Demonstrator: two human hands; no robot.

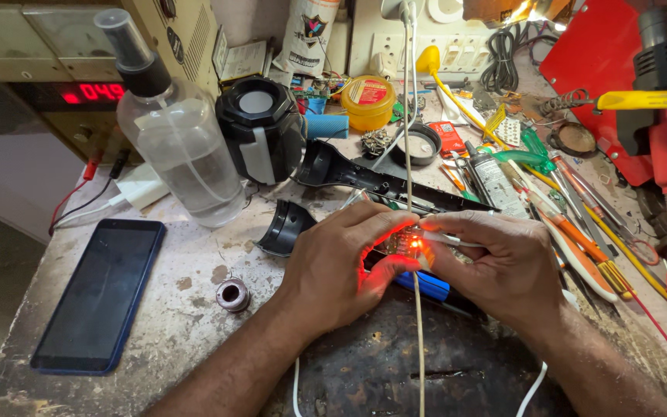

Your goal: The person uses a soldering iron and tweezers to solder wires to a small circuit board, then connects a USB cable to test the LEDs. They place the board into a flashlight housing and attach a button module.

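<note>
Both hands meet over the middle of the bench, pinching a small circuit board [409,245] between them; a red light on it glows hard enough to redden the fingertips around it. The left hand [333,262] has thumb and fingers pressed together on the board's near edge, and the right hand [503,266] closes on its other side, fingers curled, with a thin white lead running out past the knuckles. A white cable [413,154] hangs straight down across the board from the wall sockets above. Just behind the hands lies an opened black torch body [380,181], and its loose black head ring [283,226] rests beside the left wrist. To the left stands a clear spray bottle [183,147], roughly a third full of clear liquid, and further back a yellow round tin [368,100] with a red lid. A dark phone [102,293] lies face up near the edge, a small metal ring [232,294] beside it. The worktop [187,332] is pale, stained and scarred, and screwdrivers [580,232] and pliers crowd its right side.
</note>
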